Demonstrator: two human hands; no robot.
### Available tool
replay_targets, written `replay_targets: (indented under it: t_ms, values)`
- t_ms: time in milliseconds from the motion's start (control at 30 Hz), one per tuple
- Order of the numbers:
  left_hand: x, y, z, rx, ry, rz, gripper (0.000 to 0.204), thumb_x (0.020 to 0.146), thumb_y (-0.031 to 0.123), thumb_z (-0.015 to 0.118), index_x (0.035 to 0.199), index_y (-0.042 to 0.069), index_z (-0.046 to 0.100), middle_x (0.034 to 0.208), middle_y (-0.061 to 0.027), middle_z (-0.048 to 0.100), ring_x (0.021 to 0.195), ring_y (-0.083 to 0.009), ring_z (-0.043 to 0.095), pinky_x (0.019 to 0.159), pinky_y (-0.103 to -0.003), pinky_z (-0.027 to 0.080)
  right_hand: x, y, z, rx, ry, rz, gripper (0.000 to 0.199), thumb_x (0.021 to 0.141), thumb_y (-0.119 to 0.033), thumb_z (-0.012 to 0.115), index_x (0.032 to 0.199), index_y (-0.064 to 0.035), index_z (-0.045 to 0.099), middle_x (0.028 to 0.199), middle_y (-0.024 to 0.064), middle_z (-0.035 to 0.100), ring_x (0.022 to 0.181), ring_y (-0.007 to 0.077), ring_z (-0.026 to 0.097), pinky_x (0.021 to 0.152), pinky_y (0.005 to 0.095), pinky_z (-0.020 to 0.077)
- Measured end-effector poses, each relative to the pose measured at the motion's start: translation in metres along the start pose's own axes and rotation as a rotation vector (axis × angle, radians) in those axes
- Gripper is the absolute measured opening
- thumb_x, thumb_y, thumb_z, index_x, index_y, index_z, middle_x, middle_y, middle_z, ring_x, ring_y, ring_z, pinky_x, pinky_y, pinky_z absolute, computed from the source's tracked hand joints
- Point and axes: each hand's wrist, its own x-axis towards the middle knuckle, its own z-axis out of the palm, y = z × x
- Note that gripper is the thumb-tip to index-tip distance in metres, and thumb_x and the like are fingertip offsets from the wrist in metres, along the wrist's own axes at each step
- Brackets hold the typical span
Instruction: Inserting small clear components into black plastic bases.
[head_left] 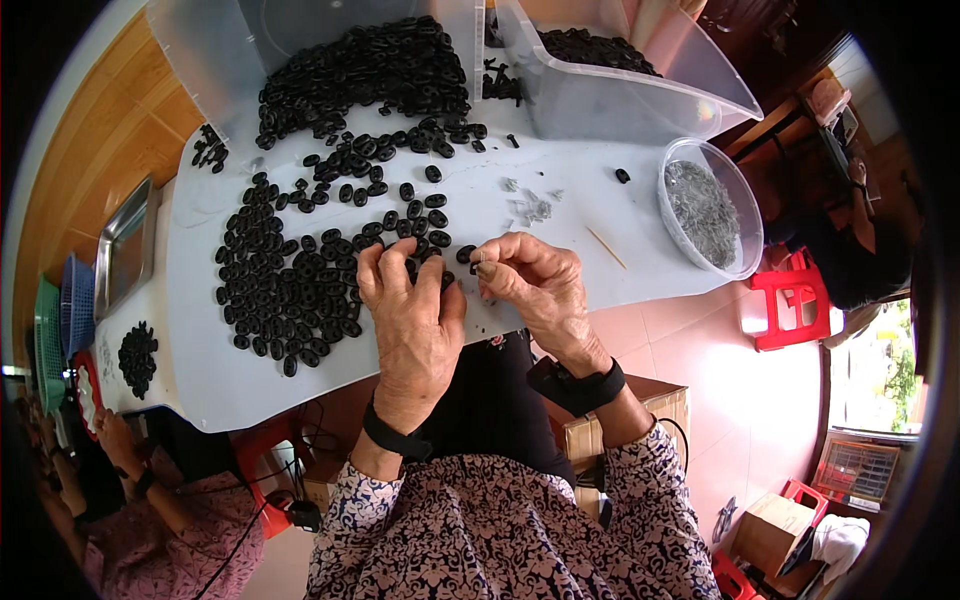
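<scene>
My left hand (415, 325) bends over the near right side of a spread of small black oval pieces with holes (290, 290). Its thumb and index finger close on one black oval piece (447, 279), and the other fingertips rest among the pieces. Just to the right, my right hand (535, 290) pinches a tiny clear piece (483, 257) between thumb and index finger; its exact shape is too small to tell. Another black oval piece (465, 254) lies by those fingertips. Both wrists wear black bands.
Two clear plastic bins (560, 95) hold black parts at the back. A round clear tub (748, 225) of thin clear pieces stands right, near a wooden toothpick (607, 248) and loose clear bits (530, 207). A metal tray (128, 245) lies left. Another person's hands (122, 445) appear lower left.
</scene>
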Motion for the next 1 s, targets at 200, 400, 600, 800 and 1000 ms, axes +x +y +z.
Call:
replay_targets:
  t_ms: [200,400,600,800,1000]
  values:
    - [0.000,-0.003,0.001,-0.024,0.019,0.024,0.022,0.078,-0.001,0.063,0.098,-0.007,0.055,0.114,-0.0184,0.046,0.120,-0.0397,0.036,0.097,-0.047,0.037,0.002,0.000,-0.001,-0.031,-0.034,0.011,0.011,0.091,-0.007,0.064,0.097,0.0021,0.063,0.083,-0.0009,0.063,0.074,0.0047,0.055,0.069,0.0201,0.0481]
    - [0.003,-0.004,-0.004,-0.196,0.123,0.096,0.022,0.081,-0.002,0.060,0.100,-0.006,0.052,0.107,-0.0182,0.051,0.105,-0.0353,0.048,0.088,-0.044,0.043,0.001,-0.003,-0.001,-0.035,-0.091,0.030,0.012,0.092,-0.008,0.062,0.099,0.0015,0.060,0.088,0.0005,0.062,0.076,0.0056,0.056,0.073,0.0209,0.0488]
    - [-0.002,0.005,-0.009,-0.569,0.051,-0.050,0.022,0.086,0.003,0.063,0.105,-0.004,0.055,0.087,-0.0138,0.061,0.070,-0.0236,0.058,0.064,-0.033,0.049,0.001,-0.006,0.003,0.028,-0.088,0.002,0.011,0.093,-0.008,0.061,0.099,0.0010,0.059,0.091,0.0014,0.062,0.079,0.0063,0.056,0.074,0.0220,0.0489]
    - [-0.002,-0.002,-0.013,-0.901,-0.005,-0.225,0.019,0.093,0.007,0.058,0.111,-0.001,0.060,0.088,-0.0034,0.064,0.076,-0.0081,0.059,0.066,-0.024,0.049,0.001,-0.002,-0.002,0.038,-0.068,0.006,0.009,0.092,-0.008,0.061,0.097,0.0001,0.060,0.089,0.0034,0.062,0.076,0.0070,0.055,0.071,0.0222,0.0485]
    - [0.005,0.007,-0.014,-1.092,0.064,-0.379,0.021,0.095,0.014,0.055,0.109,-0.002,0.059,0.093,-0.0021,0.062,0.081,-0.0071,0.056,0.073,-0.022,0.046,-0.001,-0.005,0.000,0.025,-0.058,0.000,0.011,0.090,-0.006,0.063,0.099,0.0012,0.065,0.088,0.0030,0.063,0.076,0.0080,0.057,0.071,0.0227,0.0494]
